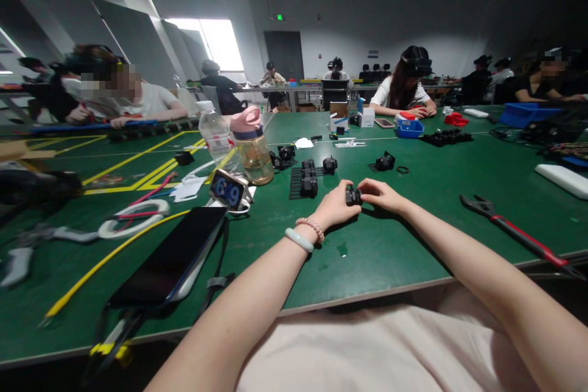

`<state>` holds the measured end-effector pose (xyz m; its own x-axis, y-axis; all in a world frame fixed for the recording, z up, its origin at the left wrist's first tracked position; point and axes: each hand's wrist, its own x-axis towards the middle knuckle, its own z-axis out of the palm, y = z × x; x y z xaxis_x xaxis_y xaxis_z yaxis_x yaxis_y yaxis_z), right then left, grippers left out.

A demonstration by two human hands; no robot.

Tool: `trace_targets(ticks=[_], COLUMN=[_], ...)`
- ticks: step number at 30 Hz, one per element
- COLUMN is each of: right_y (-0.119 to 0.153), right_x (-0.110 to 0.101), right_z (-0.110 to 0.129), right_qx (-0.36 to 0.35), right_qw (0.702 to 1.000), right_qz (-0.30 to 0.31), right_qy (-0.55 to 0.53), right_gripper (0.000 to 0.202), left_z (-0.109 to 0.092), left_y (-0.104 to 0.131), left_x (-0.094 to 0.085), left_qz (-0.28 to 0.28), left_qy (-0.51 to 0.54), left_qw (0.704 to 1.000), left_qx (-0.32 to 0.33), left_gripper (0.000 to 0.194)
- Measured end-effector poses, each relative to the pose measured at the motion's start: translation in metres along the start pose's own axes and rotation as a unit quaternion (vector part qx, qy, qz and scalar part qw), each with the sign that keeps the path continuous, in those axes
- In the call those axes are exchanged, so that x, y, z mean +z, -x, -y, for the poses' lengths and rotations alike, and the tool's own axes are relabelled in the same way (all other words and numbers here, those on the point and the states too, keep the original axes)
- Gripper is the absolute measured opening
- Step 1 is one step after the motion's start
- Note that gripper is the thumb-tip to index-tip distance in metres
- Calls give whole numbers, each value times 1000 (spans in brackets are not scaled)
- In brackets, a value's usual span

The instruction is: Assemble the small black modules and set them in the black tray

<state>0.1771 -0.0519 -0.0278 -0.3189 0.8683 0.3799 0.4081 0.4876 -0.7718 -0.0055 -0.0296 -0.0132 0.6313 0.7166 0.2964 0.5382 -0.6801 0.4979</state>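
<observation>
Between my two hands, just above or on the green table [294, 263], is a small black blocky part [353, 196]. My left hand [337, 205] is closed round its left side, with a bracelet and a bangle on that wrist. My right hand [382, 195] pinches the part's right side with thumb and forefinger. What the part is exactly, I cannot make out. Beyond my left hand lie similar black parts [309, 184] on a slotted black piece, with another one [329, 164] beside them. Farther off sit a black part with a bracket [384, 162] and a small black ring [402, 169].
At left are a dark phone [169, 257], a yellow cable [114, 251], a small lit clock display [228, 190], a pink-lidded bottle [252, 150] and a clear bottle [215, 131]. Red-handled pliers [519, 229] lie at right. A blue bin [410, 128] stands near a person across the table.
</observation>
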Motion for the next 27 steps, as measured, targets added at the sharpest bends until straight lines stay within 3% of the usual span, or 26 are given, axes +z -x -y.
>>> trace_targets(ticks=[27], right_y=[-4], right_x=[2], right_z=[0], right_qx=[14], right_qw=[999], right_qz=[-11], right_qy=[28], right_gripper=[29], left_z=[-4], left_y=[0], left_x=[-7], left_qz=[2], left_qy=[7], left_qw=[1000], left_qx=[-18], left_gripper=[58])
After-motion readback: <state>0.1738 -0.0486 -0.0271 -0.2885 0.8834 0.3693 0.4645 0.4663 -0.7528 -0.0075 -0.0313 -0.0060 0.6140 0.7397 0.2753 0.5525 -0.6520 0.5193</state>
